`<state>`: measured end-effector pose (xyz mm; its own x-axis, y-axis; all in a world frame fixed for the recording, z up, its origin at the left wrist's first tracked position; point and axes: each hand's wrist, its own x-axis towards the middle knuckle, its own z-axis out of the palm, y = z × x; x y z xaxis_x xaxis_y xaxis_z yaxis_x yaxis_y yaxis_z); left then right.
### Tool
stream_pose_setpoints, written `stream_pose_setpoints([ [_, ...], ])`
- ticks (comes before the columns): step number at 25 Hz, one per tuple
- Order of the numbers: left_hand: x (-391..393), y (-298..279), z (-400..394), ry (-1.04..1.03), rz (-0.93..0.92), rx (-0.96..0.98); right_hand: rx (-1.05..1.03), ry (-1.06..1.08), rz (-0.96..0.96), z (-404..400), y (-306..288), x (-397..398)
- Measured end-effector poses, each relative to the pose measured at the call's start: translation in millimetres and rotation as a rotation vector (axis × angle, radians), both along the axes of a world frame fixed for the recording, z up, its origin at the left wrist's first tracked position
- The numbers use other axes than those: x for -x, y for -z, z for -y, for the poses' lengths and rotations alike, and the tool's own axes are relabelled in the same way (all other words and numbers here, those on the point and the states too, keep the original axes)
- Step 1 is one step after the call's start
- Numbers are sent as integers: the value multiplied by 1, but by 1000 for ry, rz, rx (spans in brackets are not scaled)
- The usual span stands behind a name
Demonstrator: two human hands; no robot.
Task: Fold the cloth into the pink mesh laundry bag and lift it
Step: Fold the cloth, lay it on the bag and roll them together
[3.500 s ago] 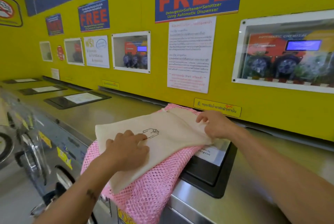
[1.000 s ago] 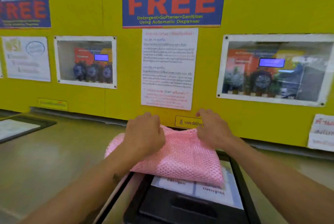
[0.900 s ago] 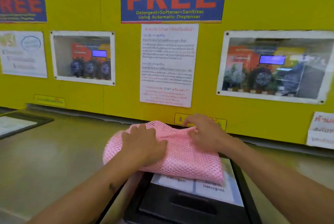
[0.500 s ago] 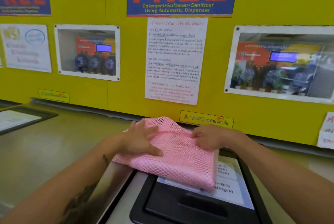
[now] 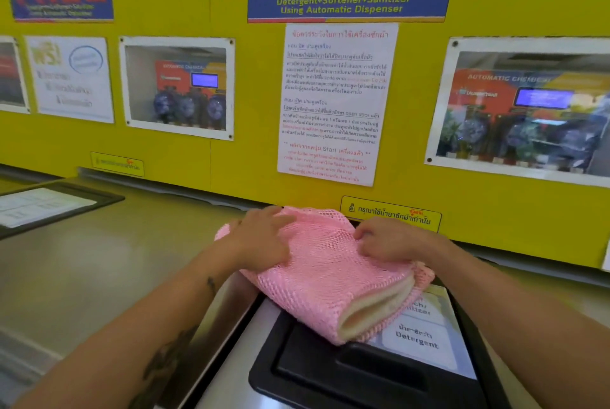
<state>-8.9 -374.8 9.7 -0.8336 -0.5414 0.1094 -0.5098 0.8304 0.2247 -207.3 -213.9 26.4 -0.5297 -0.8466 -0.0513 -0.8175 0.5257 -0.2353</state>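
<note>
The pink mesh laundry bag (image 5: 325,280) lies folded on top of a washing machine, partly over the black detergent drawer lid (image 5: 333,372). The cream cloth (image 5: 373,311) is inside it and shows only as a folded edge at the bag's near right end. My left hand (image 5: 260,242) rests flat on the bag's left side with fingers spread. My right hand (image 5: 384,240) is curled at the bag's far right part, its fingers pinching the mesh.
The steel machine top (image 5: 99,263) stretches to the left, with another black lid (image 5: 49,205) at the far left. A yellow wall (image 5: 251,111) with posters and dispenser windows rises right behind the bag. Detergent labels (image 5: 417,337) sit under the bag's right end.
The cream cloth, lying on top of the bag earlier, is now wrapped inside the folded bag. In the last second the bag has shifted a little and its near end opened, showing the cloth's edge.
</note>
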Motion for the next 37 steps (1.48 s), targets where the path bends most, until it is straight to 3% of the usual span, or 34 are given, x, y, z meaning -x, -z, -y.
stream_pose_setpoints([
  [3,-21,-11,-3,-183,-221,97,-17,87,317,-18,-13,-5],
  [5,-38,-18,-9,-321,-168,-3,57,137,442,-24,-12,-8],
  [8,-50,-19,-34,-354,66,-89,219,95,322,-18,-1,-11],
  [10,-46,-13,-50,-340,75,-183,295,62,351,-13,8,-18],
  [13,-41,-9,-68,-364,-95,-337,453,77,480,-14,16,-20],
  [18,-60,-7,-96,-321,-532,-477,423,-113,794,-12,13,-22],
  [22,-94,-2,-113,-418,-702,-436,339,-302,695,-11,5,-52],
  [31,-266,-25,-149,-560,-892,-355,456,-431,699,-18,-24,-216],
  [34,-335,16,-163,-576,-952,-242,518,-469,651,-21,10,-291],
  [37,-411,111,-177,-589,-992,-235,530,-532,663,-16,102,-367],
])
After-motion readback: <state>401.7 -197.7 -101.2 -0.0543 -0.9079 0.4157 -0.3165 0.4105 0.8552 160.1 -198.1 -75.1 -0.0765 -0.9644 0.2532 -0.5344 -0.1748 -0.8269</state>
